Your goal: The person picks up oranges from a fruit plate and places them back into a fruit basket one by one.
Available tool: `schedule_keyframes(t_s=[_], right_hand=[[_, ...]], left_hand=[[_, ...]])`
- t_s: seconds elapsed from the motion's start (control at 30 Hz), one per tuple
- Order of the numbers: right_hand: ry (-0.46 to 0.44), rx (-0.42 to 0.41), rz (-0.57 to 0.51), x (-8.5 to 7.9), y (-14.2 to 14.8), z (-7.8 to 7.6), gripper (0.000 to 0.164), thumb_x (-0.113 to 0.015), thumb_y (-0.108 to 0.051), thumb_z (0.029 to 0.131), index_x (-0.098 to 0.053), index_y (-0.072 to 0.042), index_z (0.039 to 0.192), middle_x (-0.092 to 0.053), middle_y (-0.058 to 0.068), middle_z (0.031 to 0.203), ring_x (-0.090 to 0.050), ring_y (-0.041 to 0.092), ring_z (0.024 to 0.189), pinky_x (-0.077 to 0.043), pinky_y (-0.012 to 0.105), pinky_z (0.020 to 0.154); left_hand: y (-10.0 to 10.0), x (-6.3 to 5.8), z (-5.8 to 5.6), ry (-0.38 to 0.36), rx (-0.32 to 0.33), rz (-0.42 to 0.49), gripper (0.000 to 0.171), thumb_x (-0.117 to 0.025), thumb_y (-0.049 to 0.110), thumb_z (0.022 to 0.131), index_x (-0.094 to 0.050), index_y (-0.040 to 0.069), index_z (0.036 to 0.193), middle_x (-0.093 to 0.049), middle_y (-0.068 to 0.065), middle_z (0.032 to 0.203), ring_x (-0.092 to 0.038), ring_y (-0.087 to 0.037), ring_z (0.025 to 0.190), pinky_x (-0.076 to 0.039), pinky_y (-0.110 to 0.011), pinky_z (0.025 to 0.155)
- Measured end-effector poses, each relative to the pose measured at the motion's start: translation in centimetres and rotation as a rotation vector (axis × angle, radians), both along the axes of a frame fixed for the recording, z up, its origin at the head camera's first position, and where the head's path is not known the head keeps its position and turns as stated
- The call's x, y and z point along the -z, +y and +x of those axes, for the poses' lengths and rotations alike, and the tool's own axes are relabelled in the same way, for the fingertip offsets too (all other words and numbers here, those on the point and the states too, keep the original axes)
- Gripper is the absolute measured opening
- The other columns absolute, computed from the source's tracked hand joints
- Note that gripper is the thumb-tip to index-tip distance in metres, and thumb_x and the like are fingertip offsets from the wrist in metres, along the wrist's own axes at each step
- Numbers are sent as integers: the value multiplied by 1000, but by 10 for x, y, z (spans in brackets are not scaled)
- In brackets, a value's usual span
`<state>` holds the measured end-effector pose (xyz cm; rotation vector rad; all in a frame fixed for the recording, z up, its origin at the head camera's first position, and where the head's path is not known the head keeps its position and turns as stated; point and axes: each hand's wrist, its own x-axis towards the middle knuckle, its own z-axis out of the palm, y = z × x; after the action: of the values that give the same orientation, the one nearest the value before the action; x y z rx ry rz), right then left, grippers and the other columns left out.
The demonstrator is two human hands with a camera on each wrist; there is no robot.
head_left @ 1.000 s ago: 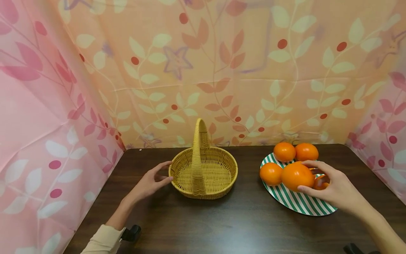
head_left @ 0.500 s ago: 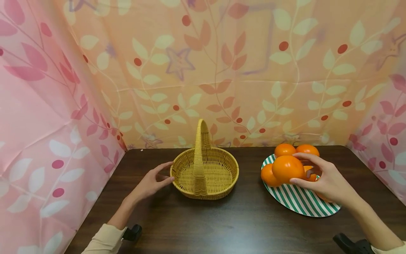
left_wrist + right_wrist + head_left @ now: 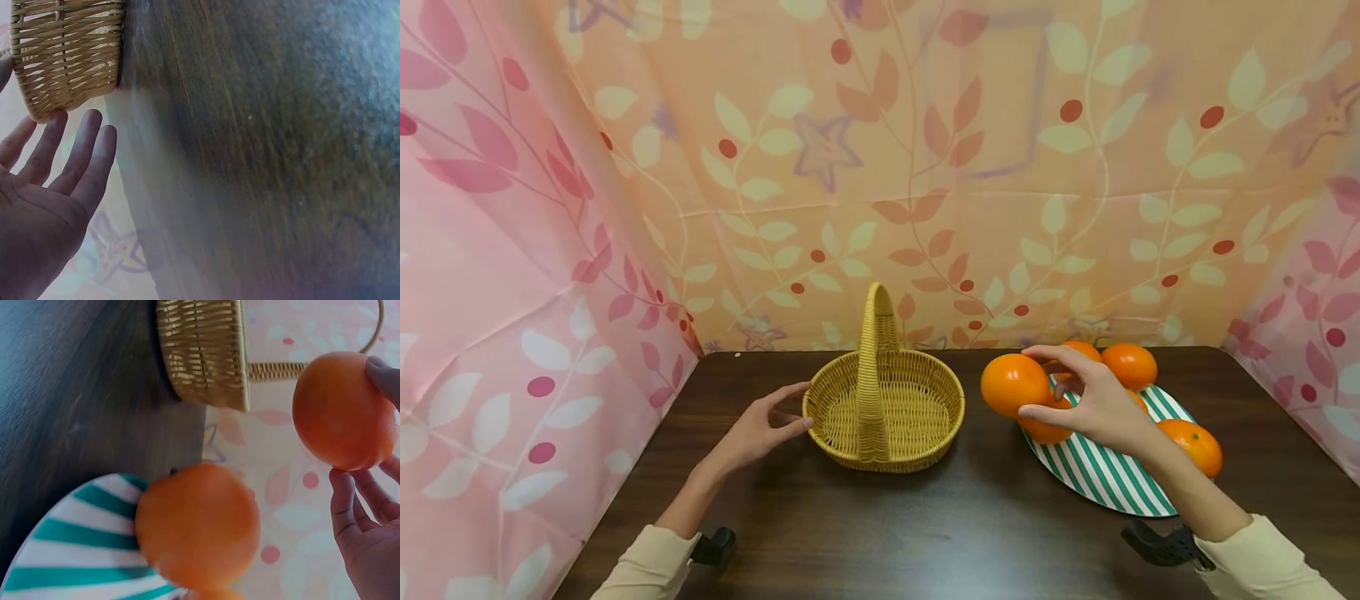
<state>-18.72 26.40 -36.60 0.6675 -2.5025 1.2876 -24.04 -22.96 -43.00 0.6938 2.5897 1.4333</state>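
Right hand [image 3: 1093, 404] grips one orange [image 3: 1013, 385] at the plate's [image 3: 1101, 475] basket side; left hand [image 3: 758, 432], loosely spread, touches the one basket [image 3: 917, 412]. At least five more oranges [image 3: 1130, 365] lie on the plate. Only the left wrist view shows the left palm [image 3: 37, 215].

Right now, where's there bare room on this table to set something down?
The widest bare patch of table lies in front of the basket, running right toward the striped plate. A smaller patch lies left of the basket, behind the left hand. The plate is crowded: oranges sit on it, and the right hand reaches across, holding another.
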Motion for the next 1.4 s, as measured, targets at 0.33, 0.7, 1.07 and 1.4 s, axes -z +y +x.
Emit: schedule_keyframes(t_s=[0.33, 0.7, 1.07, 1.4], right_hand=[[12, -68, -40, -6, -31, -13, 64, -90, -10, 79, -60, -12, 136, -62, 1, 124, -62, 19, 89, -54, 27, 71], [-20, -130, -59, 3, -68, -35, 66, -91, -18, 78, -61, -15, 136, -63, 1, 127, -61, 23, 91, -52, 32, 68], [-56, -242, -47, 28, -101, -50, 65, -92, -19, 77, -63, -15, 134, -63, -1, 119, -62, 25, 93, -53, 45, 68], [-47, -253, 6, 44, -117, -55, 65, -93, -28, 75, -65, -10, 130, -64, -1, 116, -62, 25, 104, -56, 52, 75]], left_hand=[[-1, 5, -3, -8, 12, 24, 63, -74, 18, 96, -47, 6, 151, -51, -26, 142, -68, -38, 105, -57, -39, 82], [-3, 4, -3, 3, -3, 26, 62, -76, 18, 95, -49, 5, 150, -52, -26, 141, -68, -39, 104, -57, -45, 82], [-2, 3, -2, -8, -13, 12, 63, -76, 20, 95, -49, 7, 150, -51, -23, 144, -68, -36, 105, -56, -47, 82], [-3, 5, -3, 7, -13, 2, 62, -76, 22, 95, -50, 8, 150, -50, -21, 147, -69, -34, 105, -57, -45, 82]])
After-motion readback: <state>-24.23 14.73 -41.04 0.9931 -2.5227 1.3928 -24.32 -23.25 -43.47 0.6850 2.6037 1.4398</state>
